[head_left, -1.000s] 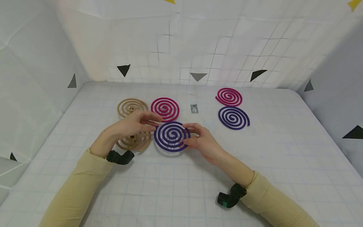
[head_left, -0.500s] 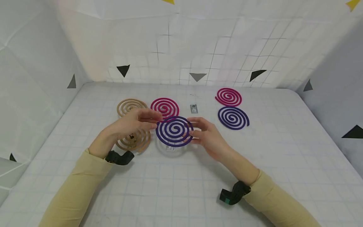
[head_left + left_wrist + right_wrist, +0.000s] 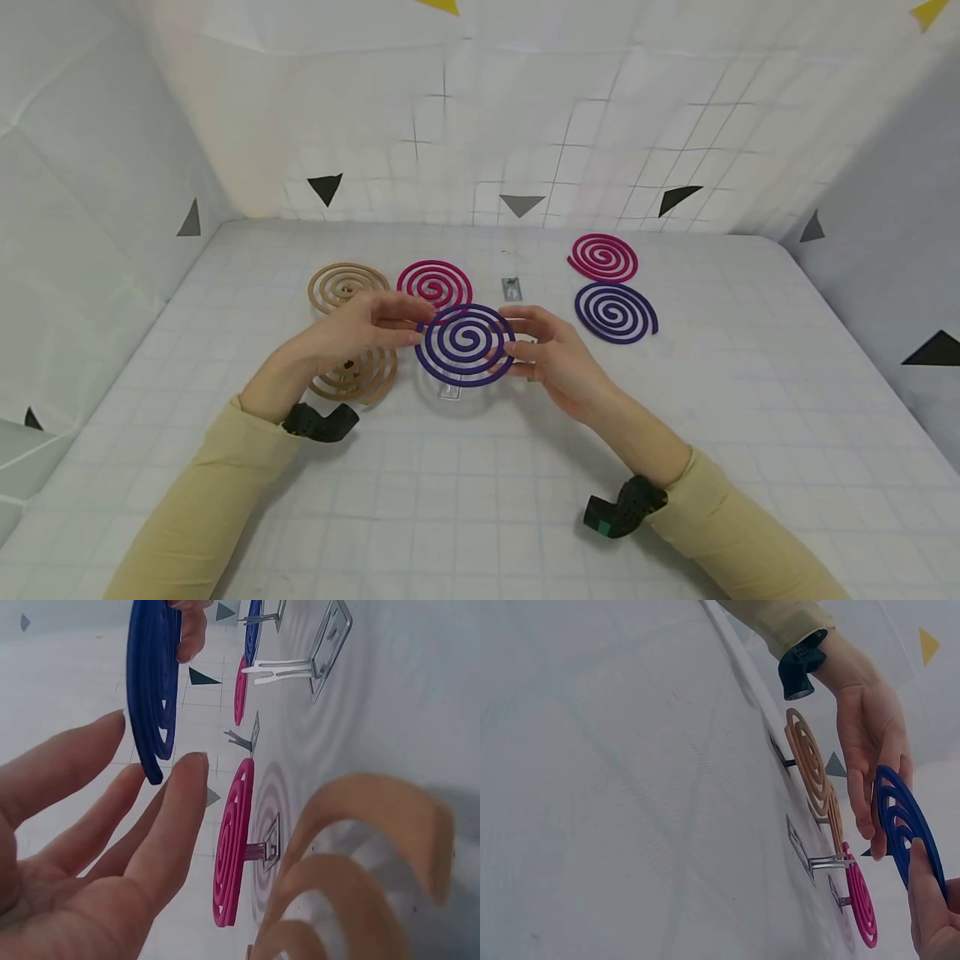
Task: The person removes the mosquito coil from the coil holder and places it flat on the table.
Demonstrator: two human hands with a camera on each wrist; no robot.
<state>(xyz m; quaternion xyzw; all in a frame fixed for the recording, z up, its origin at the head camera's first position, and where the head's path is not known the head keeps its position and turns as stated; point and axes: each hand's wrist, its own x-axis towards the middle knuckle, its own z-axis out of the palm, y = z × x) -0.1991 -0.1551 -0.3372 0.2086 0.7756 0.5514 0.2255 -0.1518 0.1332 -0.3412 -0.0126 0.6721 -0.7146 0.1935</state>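
My right hand pinches the right edge of a purple mosquito coil, which looks blue in the wrist views. It is held above a small metal coil stand whose two prongs point up from the table. Around the coil's left edge, my left hand has its fingers spread; in the left wrist view its fingertips stand just apart from the coil's end. Two tan coils, one behind and one in front, lie partly under my left hand. A pink coil sits raised on its stand just behind.
At the back right, another pink coil and another purple coil lie edge to edge. Between the groups stands a bare metal stand. White sheet walls with dark triangles enclose the table at the back and sides.
My right hand has lifted the purple coil and shifted it slightly back and right, so the stand beneath now shows. My left hand has barely moved.
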